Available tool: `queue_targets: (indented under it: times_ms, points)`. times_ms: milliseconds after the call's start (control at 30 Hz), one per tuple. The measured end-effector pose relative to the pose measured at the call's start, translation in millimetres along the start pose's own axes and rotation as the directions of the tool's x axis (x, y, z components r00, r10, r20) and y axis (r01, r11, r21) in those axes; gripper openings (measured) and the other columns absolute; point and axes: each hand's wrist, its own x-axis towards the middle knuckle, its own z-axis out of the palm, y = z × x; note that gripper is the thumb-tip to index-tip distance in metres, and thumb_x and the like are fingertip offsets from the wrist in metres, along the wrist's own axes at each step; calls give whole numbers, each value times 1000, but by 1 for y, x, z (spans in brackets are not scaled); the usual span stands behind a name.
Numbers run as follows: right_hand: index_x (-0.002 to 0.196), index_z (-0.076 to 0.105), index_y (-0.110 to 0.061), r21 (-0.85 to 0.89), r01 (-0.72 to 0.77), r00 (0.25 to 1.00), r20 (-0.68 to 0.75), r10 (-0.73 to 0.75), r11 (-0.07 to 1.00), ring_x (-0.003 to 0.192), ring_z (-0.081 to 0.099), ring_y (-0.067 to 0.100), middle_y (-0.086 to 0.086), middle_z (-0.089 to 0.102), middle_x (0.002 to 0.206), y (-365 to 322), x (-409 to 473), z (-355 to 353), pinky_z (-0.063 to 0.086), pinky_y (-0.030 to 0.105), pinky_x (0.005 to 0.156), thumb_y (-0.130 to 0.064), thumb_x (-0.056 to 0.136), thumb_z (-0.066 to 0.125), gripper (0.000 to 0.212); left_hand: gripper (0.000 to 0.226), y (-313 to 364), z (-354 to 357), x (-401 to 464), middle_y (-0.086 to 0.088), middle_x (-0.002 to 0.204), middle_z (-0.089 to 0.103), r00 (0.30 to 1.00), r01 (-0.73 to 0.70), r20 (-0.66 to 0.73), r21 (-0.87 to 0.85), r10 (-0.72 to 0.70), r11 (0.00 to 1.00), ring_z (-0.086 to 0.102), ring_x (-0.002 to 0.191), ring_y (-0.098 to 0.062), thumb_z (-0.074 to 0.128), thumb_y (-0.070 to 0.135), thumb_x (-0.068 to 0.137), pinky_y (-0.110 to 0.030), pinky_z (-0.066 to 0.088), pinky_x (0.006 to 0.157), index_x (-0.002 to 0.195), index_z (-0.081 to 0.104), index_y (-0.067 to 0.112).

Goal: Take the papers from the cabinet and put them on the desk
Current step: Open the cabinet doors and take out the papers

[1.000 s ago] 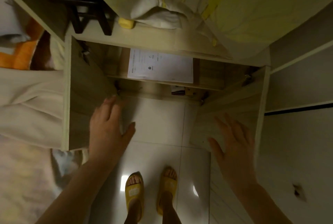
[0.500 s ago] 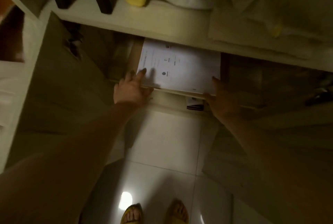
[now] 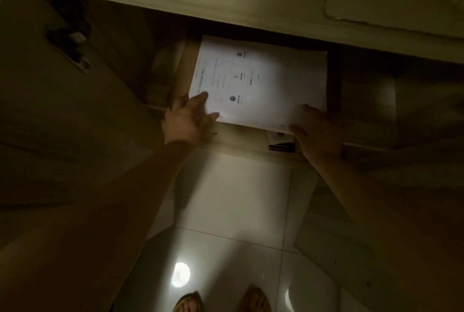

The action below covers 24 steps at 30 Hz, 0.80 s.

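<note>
You are pinching the near left corner of the papers [image 3: 261, 80] with your left hand [image 3: 187, 119], a finger lying on top of the sheet and the others curling at its edge, while your right hand [image 3: 317, 133] is taking the near right corner, thumb on top and the rest apparently tucked beneath; whether either grip is fully closed is hard to tell in the dim light. Taking both corners is probably keeping the thin stack from sagging or fanning as it slides out. The papers are lying flat on the shelf [image 3: 241, 133] inside the open cabinet [image 3: 364, 101], their near edge reaching just past the shelf front. They are showing as a white printed stack, with faint text lines and a few small dark round marks on the top sheet. Below you, the pale tiled floor [image 3: 233, 201] is reflecting a lamp.
</note>
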Motion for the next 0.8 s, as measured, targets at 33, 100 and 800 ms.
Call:
queue_targets:
  times_ms: [33, 100, 800]
  points:
    - [130, 39, -39, 47, -43, 999, 29, 41, 998, 126, 38, 41, 18, 45, 137, 2, -5, 1, 33, 51, 104, -51, 75, 59, 60, 56, -1, -2, -5, -10, 143, 34, 1000, 8, -5, -90, -9, 996, 32, 129, -38, 60, 48, 81, -54, 30, 108, 132, 44, 33]
    - [124, 36, -49, 190, -103, 994, 41, 97, 976, 123, 41, 40, 18, 49, 133, 5, -14, 1, 35, 54, 103, -62, 60, 58, 68, 54, -5, -4, -13, -9, 135, 36, 1000, 20, -9, -285, -23, 958, 39, 124, -31, 68, 41, 77, -50, 37, 106, 127, 51, 28]
    - [138, 36, -22, 639, -300, 954, 217, 208, 709, 128, 39, 34, 14, 42, 140, 28, -77, -36, 38, 52, 104, -1, 80, 64, 67, 65, -23, -14, -102, -9, 136, 45, 955, 297, 250, -768, -161, 568, 45, 122, -35, 54, -6, 83, -59, 45, 92, 137, 36, 25]
